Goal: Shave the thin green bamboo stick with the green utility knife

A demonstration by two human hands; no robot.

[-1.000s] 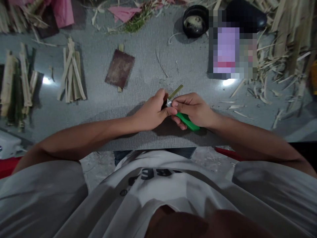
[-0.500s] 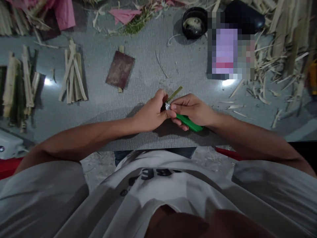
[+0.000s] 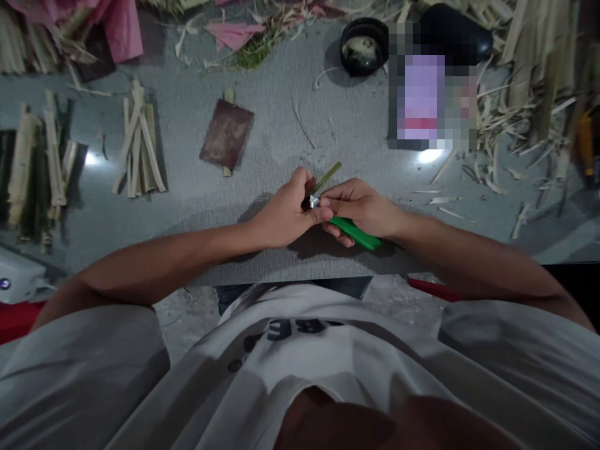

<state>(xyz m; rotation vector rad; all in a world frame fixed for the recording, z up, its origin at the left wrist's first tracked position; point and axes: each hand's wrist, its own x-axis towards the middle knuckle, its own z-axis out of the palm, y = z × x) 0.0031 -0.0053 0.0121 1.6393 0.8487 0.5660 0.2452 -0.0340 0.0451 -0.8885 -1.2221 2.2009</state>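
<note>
Close to the table's front edge, my two hands meet. My right hand (image 3: 359, 203) is closed around a green utility knife (image 3: 359, 234), whose metal tip points left between the hands. My left hand (image 3: 293, 212) grips a thin greenish bamboo strip (image 3: 328, 177); the strip's far end sticks out up and to the right. The left thumb touches the front of the knife. My fingers hide the strip's lower part and most of the blade.
Sandpaper (image 3: 227, 132) lies over a strip ahead of my left hand. Bundles of bamboo strips (image 3: 139, 144) sit at left. A black bowl (image 3: 364, 49), a dark rounded object (image 3: 454, 34) and a blurred purple item (image 3: 422, 94) stand at back right, beside shavings (image 3: 497, 144).
Both hands, with the knife and strip, appear very slightly further left in the picture; the view itself has shifted a little. The grips look the same.
</note>
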